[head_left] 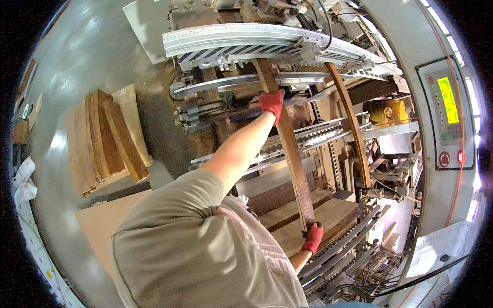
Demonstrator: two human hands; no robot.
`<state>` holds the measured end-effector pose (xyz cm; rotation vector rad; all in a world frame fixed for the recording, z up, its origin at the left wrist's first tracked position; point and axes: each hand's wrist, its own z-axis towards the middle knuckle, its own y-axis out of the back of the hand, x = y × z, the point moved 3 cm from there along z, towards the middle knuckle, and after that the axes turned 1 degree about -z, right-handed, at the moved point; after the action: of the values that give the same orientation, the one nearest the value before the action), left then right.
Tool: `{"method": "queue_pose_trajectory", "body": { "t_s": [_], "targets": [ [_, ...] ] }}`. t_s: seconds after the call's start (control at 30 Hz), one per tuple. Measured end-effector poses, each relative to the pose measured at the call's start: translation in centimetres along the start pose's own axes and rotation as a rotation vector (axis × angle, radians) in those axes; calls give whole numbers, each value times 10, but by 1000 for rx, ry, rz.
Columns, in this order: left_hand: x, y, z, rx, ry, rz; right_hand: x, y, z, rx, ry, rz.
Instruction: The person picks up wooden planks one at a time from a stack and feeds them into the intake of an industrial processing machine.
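A long brown wooden board point(291, 149) lies lengthwise across the machine rails, its far end under the silver beam. My left hand point(272, 105), in a red glove, is stretched far forward and closed on the board's far part. Close to my body, my right hand point(313, 237), gloved in red with dark fingertips, grips the near end. Beneath that end are wide wooden boards point(328, 218) lying flat. To the right, a second narrow wooden strip point(353, 118) spans the rails, apart from both hands.
A silver beam point(231, 37) with a scale crosses the far side. At left, brown boards point(110, 133) lie stacked on a pallet on the grey floor. A control panel point(446, 113) with a yellow-green screen stands right. Cables and machine parts point(370, 272) crowd the lower right.
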<state>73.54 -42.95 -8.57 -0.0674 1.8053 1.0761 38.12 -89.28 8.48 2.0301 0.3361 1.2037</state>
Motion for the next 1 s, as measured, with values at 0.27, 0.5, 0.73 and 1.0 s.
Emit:
{"method": "queue_pose_trajectory", "body": {
  "t_s": [0.27,0.5,0.73,1.0],
  "targets": [
    [-47,33,-61,-32,405,-826,-82,4,18,47,-116,-20],
    [-59,54,-75,58,340,-777,-40,8,-20,135,258,-347],
    [-38,15,-46,-98,228,-547,-37,-13,-23,-158,104,-647],
    [-38,-18,-53,-64,304,-625,-44,-13,-42,-201,2,-764]
  ]
}}
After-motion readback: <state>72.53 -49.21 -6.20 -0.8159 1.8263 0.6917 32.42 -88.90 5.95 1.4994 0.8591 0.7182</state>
